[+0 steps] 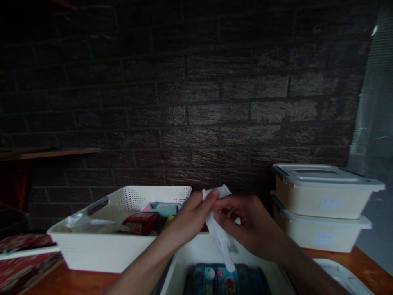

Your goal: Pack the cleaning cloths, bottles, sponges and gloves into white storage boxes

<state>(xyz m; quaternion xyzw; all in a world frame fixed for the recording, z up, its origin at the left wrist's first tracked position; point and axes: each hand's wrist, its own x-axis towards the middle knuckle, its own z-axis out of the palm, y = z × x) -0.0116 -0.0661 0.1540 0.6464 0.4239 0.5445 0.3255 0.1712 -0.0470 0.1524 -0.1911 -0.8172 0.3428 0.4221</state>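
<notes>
A thin, soft, crumpled white thing [218, 235] hangs between my two hands, one narrow end dangling low; its exact kind I cannot make out. My left hand [198, 211] pinches its upper part, thumb on top. From the other side, the bent fingers of my right hand [250, 225] close on it. Below is a white bin [176, 262] in which a bluish plastic bottle [196, 278] with a blue label lies on its side. The dangling end overlaps the bottle's label in view.
To the left stands a white perforated basket [101, 250] holding a red packet [143, 223], boxes and clear plastic. Two lidded boxes [325, 200] are stacked at right. A white lid [340, 274] lies on the wooden table [80, 282]. A dark brick wall [190, 102] rises behind.
</notes>
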